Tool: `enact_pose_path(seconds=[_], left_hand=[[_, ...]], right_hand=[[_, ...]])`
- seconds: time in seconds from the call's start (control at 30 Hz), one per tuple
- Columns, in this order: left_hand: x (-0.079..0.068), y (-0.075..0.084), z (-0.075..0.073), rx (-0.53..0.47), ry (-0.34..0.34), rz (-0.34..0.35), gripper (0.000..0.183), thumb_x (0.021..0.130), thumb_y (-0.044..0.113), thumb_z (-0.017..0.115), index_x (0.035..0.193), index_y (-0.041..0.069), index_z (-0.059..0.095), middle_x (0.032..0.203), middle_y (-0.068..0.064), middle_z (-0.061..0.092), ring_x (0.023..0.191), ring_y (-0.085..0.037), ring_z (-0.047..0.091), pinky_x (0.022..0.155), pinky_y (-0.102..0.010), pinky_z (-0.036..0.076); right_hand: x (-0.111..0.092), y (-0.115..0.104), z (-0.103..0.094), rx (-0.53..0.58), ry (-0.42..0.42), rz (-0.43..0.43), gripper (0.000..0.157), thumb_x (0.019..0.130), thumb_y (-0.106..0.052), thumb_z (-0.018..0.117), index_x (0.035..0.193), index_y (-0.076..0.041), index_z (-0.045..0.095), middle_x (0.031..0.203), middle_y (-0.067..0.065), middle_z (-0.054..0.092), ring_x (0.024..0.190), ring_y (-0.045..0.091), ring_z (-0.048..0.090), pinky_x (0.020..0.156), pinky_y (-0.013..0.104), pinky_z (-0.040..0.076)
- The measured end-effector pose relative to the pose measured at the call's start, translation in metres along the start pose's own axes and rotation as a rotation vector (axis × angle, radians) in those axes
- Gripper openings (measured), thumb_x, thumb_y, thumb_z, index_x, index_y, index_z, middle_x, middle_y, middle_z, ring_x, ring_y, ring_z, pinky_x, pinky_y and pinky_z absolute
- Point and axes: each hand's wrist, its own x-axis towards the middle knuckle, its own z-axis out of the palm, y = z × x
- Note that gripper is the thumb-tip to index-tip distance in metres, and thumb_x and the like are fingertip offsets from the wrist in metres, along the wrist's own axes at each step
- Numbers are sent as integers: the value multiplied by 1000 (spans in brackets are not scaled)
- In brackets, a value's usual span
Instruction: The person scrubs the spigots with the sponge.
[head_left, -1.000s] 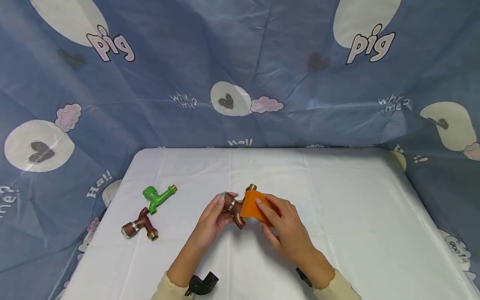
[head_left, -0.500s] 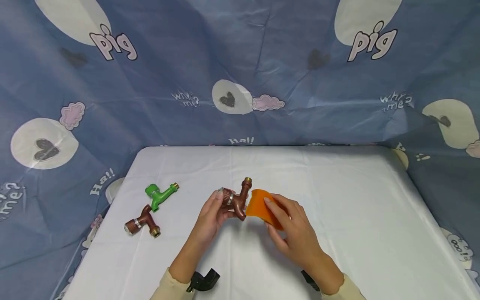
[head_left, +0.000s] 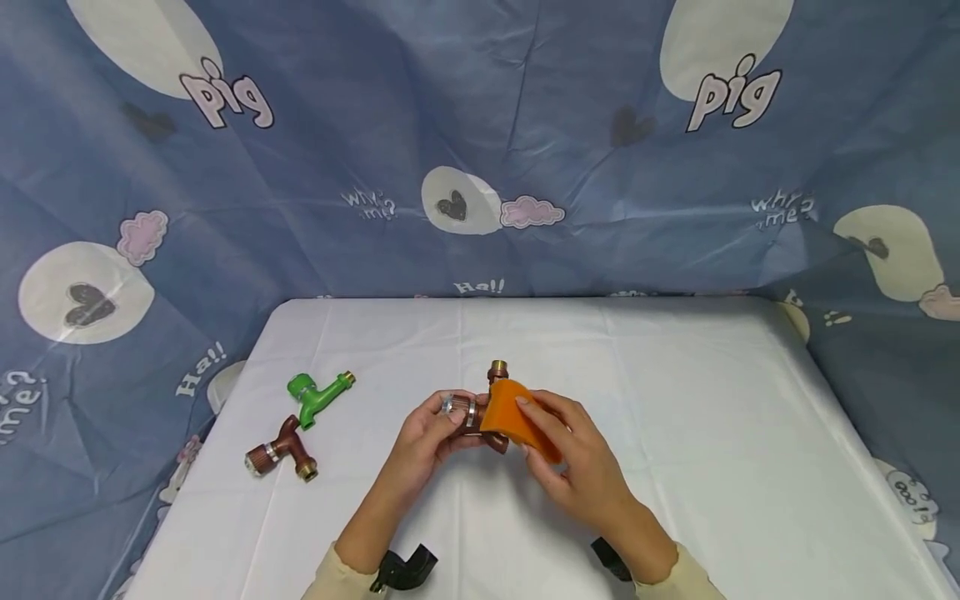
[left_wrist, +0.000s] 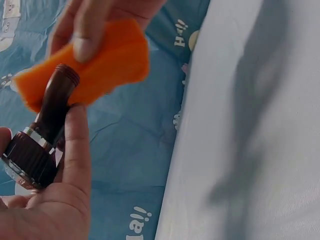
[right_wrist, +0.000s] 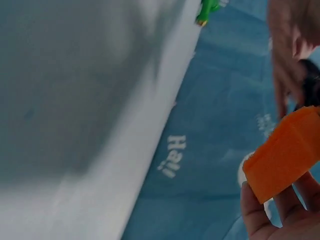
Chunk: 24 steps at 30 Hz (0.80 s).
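Note:
A brown faucet (head_left: 471,414) with a ribbed knob and a brass threaded end is held above the table by my left hand (head_left: 426,435), its thumb over the knob. My right hand (head_left: 581,454) grips an orange sponge (head_left: 516,412) that lies against the faucet's body and covers part of it. The left wrist view shows the faucet (left_wrist: 52,107) between thumb and fingers, with the sponge (left_wrist: 115,60) behind its pipe end. Fingers of the right hand hold the sponge (right_wrist: 285,155) from below in the right wrist view.
On the table's left lie a green faucet (head_left: 318,398) and a second brown faucet (head_left: 283,450), close together. A white cloth covers the table (head_left: 720,433). Behind it hangs a blue printed curtain (head_left: 600,142).
The sponge came away from the faucet to the right, then moved back against it. The left hand has turned the faucet and shifted its thumb on the knob.

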Motion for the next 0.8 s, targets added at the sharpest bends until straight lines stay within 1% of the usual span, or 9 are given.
enact_pose_path(seconds=[0.07, 0.17, 0.27, 0.43, 0.5, 0.6, 0.7, 0.73, 0.8], left_hand=[[0, 0, 0, -27, -4, 0, 43, 110, 13, 52, 140, -16, 42, 142, -22, 60, 113, -22, 71, 93, -39, 59], [-1, 0, -1, -74, 21, -7, 41, 107, 8, 55, 139, -14, 44, 140, -18, 62, 113, -23, 71, 92, -41, 59], [-1, 1, -1, -87, 45, -12, 39, 105, 6, 59, 138, -11, 47, 136, -15, 64, 112, -24, 71, 92, -42, 59], [2, 0, 0, -36, 55, -11, 38, 105, 8, 63, 135, -11, 50, 124, -15, 69, 108, -26, 72, 95, -43, 58], [2, -2, 1, -4, 67, -5, 36, 106, 11, 62, 132, -12, 51, 119, -14, 70, 106, -25, 72, 96, -43, 58], [2, -3, 1, 31, 85, 10, 33, 108, 17, 59, 127, -10, 53, 111, -10, 72, 102, -24, 73, 95, -40, 58], [2, -4, 0, 47, 57, 34, 27, 110, 19, 55, 122, -5, 55, 105, -9, 76, 98, -24, 74, 92, -37, 59], [2, -4, 0, 44, 35, 41, 24, 111, 19, 54, 121, -3, 55, 104, -9, 77, 97, -25, 74, 91, -37, 59], [2, -5, 2, 34, -33, 59, 20, 112, 17, 51, 120, -1, 54, 102, -13, 78, 95, -28, 75, 91, -40, 59]], right_hand=[[-3, 6, 0, -22, 2, 19, 47, 103, -26, 66, 146, -8, 60, 144, 15, 56, 125, 32, 57, 110, 20, 40], [-8, 14, 1, -66, 9, 35, 47, 105, -31, 62, 145, -7, 61, 143, 15, 57, 124, 33, 57, 110, 20, 39], [-11, 18, 2, -84, 12, 46, 49, 107, -37, 57, 145, -7, 61, 141, 14, 58, 123, 31, 57, 108, 19, 40], [-13, 16, 5, -54, 36, 13, 48, 106, -35, 57, 144, -6, 62, 139, 14, 60, 120, 31, 59, 104, 19, 42], [-12, 14, 5, -30, 60, -12, 46, 105, -32, 58, 143, -5, 62, 137, 15, 60, 119, 31, 60, 104, 19, 43], [-8, 9, 4, 16, 103, -39, 45, 104, -30, 60, 141, -4, 63, 135, 16, 61, 117, 32, 60, 103, 19, 44], [-3, 4, 2, 66, 151, -54, 44, 104, -29, 62, 138, -2, 64, 134, 18, 61, 115, 33, 60, 102, 18, 46], [-1, 2, 2, 83, 164, -58, 44, 105, -30, 62, 137, -1, 64, 134, 19, 61, 115, 33, 61, 102, 19, 46], [3, 0, 2, 109, 186, -69, 44, 105, -30, 63, 136, 1, 64, 133, 22, 60, 114, 34, 61, 102, 20, 48]])
